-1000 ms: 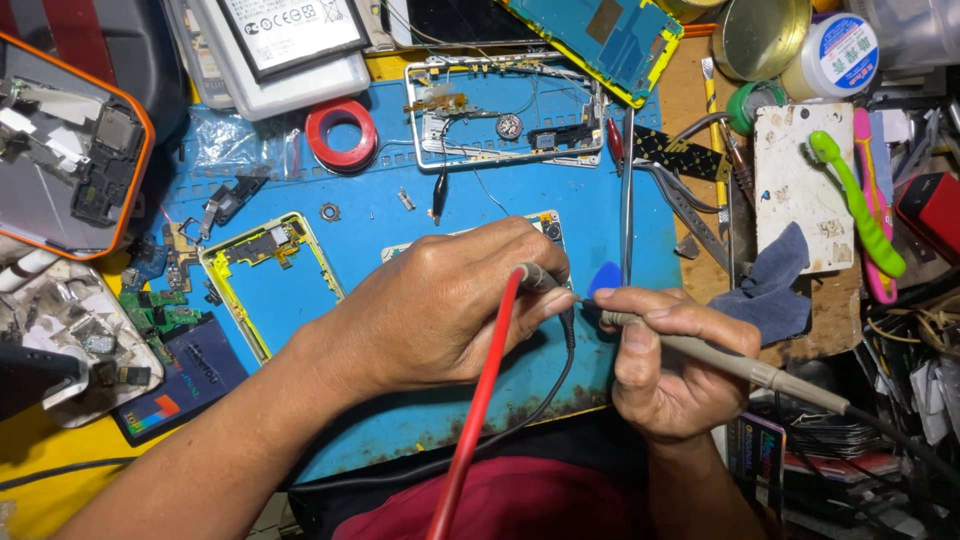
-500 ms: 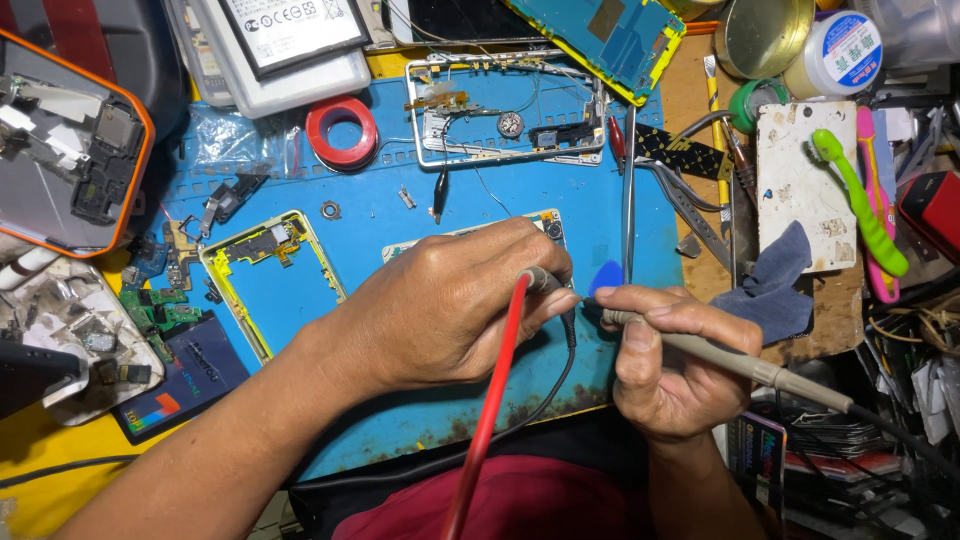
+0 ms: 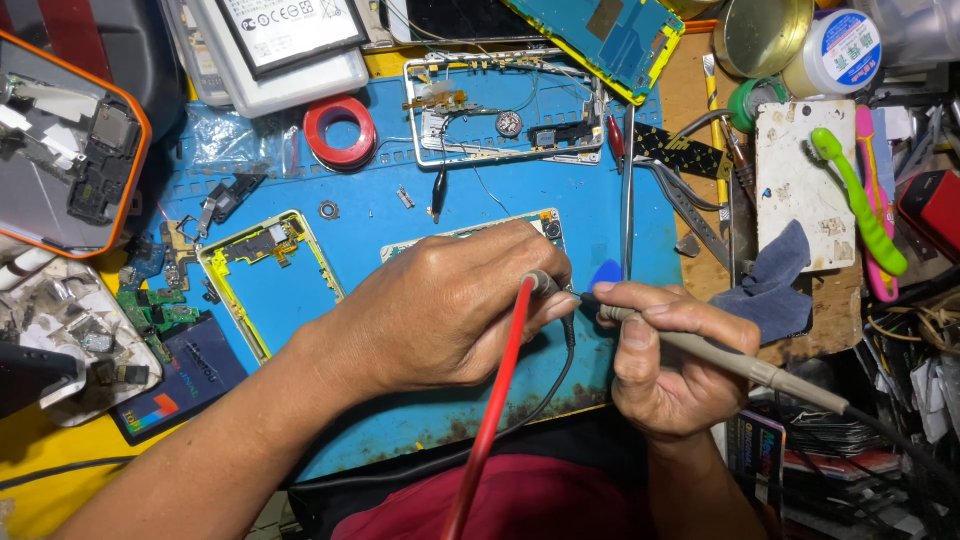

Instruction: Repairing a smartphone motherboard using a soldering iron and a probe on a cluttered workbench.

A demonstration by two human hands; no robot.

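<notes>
My left hand (image 3: pixel 450 305) lies over a phone circuit board (image 3: pixel 470 232) on the blue work mat (image 3: pixel 390 215), pinching a probe with a red lead (image 3: pixel 495 410). A black lead (image 3: pixel 540 395) loops out beneath that hand. My right hand (image 3: pixel 670 360) grips a grey probe (image 3: pixel 720 355) like a pen, its tip pointing left toward the left hand's fingertips. A blue pick (image 3: pixel 606 273) sits just above the two probe tips. Most of the board is hidden under my left hand.
A yellow-edged phone frame (image 3: pixel 265 285) lies left on the mat, a metal phone frame (image 3: pixel 505 110) and red tape roll (image 3: pixel 340 130) at the back. Tweezers (image 3: pixel 690 205), a grey cloth (image 3: pixel 770 290), a green brush (image 3: pixel 860 205) and tins crowd the right. An orange-rimmed tray (image 3: pixel 70 150) is at left.
Both hands stay almost still over the board; the red lead has shifted slightly.
</notes>
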